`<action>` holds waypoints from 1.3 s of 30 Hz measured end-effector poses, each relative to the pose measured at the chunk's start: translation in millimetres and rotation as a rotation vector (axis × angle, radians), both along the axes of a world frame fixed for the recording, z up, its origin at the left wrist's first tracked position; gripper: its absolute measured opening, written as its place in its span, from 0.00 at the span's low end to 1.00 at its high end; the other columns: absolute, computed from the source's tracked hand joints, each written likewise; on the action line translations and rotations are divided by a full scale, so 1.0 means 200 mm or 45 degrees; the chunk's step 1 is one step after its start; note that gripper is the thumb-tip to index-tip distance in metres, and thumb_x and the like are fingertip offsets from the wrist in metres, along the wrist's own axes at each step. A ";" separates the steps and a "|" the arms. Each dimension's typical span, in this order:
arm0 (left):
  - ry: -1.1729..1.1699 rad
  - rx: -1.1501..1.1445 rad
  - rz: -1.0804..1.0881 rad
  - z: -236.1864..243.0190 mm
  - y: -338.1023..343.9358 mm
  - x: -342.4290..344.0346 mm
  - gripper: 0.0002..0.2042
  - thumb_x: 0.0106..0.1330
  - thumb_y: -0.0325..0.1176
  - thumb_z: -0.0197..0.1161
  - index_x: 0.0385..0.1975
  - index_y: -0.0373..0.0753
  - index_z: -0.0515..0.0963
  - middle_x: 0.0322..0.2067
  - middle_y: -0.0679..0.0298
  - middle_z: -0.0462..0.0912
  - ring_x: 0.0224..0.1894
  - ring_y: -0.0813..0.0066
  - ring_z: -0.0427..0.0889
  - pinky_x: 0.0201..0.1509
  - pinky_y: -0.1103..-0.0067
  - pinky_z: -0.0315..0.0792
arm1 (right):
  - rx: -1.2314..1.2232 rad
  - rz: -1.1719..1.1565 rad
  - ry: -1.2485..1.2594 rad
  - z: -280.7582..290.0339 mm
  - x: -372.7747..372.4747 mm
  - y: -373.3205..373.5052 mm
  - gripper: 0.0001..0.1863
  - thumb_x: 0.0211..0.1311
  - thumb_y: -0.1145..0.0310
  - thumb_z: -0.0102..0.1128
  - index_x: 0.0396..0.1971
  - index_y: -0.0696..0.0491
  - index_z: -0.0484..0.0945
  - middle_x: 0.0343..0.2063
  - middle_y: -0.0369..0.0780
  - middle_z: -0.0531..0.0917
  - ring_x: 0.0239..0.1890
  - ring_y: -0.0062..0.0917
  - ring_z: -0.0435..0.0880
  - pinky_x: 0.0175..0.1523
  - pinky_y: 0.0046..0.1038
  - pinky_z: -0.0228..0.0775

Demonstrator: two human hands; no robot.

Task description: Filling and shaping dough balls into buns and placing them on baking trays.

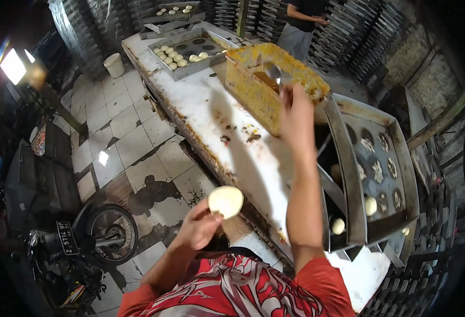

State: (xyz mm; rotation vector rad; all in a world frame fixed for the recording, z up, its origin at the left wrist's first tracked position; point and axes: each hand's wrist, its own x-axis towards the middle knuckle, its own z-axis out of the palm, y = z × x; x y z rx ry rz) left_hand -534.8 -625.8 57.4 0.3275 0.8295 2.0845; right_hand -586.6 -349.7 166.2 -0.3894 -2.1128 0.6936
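Head view: a flat dough disc (225, 201) is being held in the left hand (199, 226), its grip clenched on it, beside the tabletop (200, 95). A spoon (273, 72) is being gripped by the right hand (294, 113) over the yellow tub (248, 90).

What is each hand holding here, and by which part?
Left hand holds a flat dough disc by its lower edge. Right hand grips a metal spoon by its handle.

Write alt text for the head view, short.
Left hand holds a flat disc of pale dough while the right hand dips a metal spoon into a stained yellow tub on a white worktable.
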 end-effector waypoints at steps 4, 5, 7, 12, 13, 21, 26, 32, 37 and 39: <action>-0.032 -0.250 0.158 -0.20 0.08 -0.41 0.22 0.60 0.27 0.59 0.53 0.30 0.65 0.49 0.59 0.73 0.51 0.70 0.72 0.57 0.76 0.64 | 0.337 -0.072 -0.499 0.10 -0.59 0.51 0.06 0.52 0.75 0.52 0.29 0.62 0.74 0.23 0.51 0.78 0.27 0.45 0.76 0.33 0.38 0.67; 0.008 -0.483 0.106 -0.25 0.09 -0.49 0.22 0.60 0.28 0.61 0.53 0.30 0.66 0.47 0.60 0.74 0.48 0.72 0.74 0.54 0.77 0.66 | 0.234 -0.014 -0.965 0.09 -0.70 0.64 0.06 0.54 0.73 0.53 0.29 0.60 0.74 0.23 0.47 0.79 0.25 0.35 0.77 0.30 0.34 0.66; -0.167 -0.525 -0.032 -0.32 0.10 -0.64 0.20 0.59 0.25 0.60 0.52 0.31 0.67 0.46 0.61 0.75 0.45 0.75 0.75 0.48 0.82 0.69 | 0.094 0.012 -1.462 -0.01 -0.86 0.84 0.06 0.56 0.71 0.54 0.29 0.58 0.75 0.22 0.42 0.80 0.23 0.26 0.78 0.26 0.30 0.66; -0.448 -0.262 -0.195 -0.26 0.12 -1.13 0.21 0.60 0.25 0.57 0.53 0.30 0.66 0.48 0.57 0.74 0.51 0.66 0.74 0.56 0.73 0.68 | -0.267 0.318 -2.249 -0.42 -1.06 1.03 0.07 0.49 0.76 0.53 0.29 0.59 0.74 0.18 0.40 0.77 0.16 0.24 0.71 0.19 0.32 0.60; -0.427 -0.360 -0.193 -0.23 0.11 -1.26 0.21 0.61 0.26 0.56 0.54 0.29 0.65 0.50 0.56 0.73 0.53 0.64 0.72 0.58 0.71 0.66 | -0.130 0.362 -2.399 -0.49 -1.08 1.03 0.10 0.47 0.79 0.50 0.32 0.59 0.75 0.19 0.39 0.78 0.17 0.24 0.72 0.20 0.30 0.61; -0.192 -0.272 -0.263 -0.14 0.47 -1.79 0.22 0.61 0.29 0.53 0.55 0.27 0.65 0.52 0.53 0.72 0.56 0.65 0.70 0.62 0.72 0.61 | -0.688 0.392 -1.853 -0.11 -0.87 0.97 0.08 0.54 0.71 0.56 0.33 0.59 0.76 0.18 0.35 0.75 0.19 0.17 0.71 0.24 0.25 0.62; -0.066 -0.455 -0.577 -0.09 0.71 -1.75 0.24 0.58 0.30 0.57 0.54 0.26 0.65 0.52 0.51 0.72 0.56 0.65 0.70 0.61 0.73 0.61 | -0.934 0.129 -1.463 0.02 -0.65 0.91 0.07 0.56 0.70 0.55 0.31 0.58 0.76 0.20 0.35 0.77 0.20 0.15 0.73 0.24 0.22 0.64; -0.389 -0.296 -0.863 -0.06 0.74 -1.62 0.22 0.63 0.26 0.48 0.59 0.30 0.62 0.54 0.54 0.69 0.57 0.65 0.68 0.61 0.72 0.63 | -0.236 0.271 -2.178 -0.54 -0.90 1.00 0.09 0.51 0.74 0.50 0.32 0.55 0.78 0.23 0.41 0.80 0.24 0.26 0.79 0.27 0.30 0.68; -0.349 -0.437 -0.715 -0.11 0.63 -1.69 0.22 0.63 0.26 0.48 0.58 0.30 0.62 0.53 0.54 0.70 0.54 0.64 0.72 0.58 0.71 0.67 | -0.172 0.520 -2.094 -0.40 -0.96 0.93 0.11 0.51 0.74 0.49 0.32 0.56 0.79 0.23 0.41 0.81 0.25 0.27 0.79 0.28 0.31 0.69; -0.356 -0.495 -0.669 -0.11 0.62 -1.72 0.21 0.63 0.27 0.49 0.58 0.30 0.63 0.52 0.53 0.71 0.54 0.63 0.72 0.58 0.71 0.67 | -0.547 0.377 -2.030 -0.14 -0.92 0.95 0.07 0.54 0.70 0.55 0.30 0.56 0.77 0.17 0.37 0.76 0.22 0.17 0.73 0.24 0.25 0.64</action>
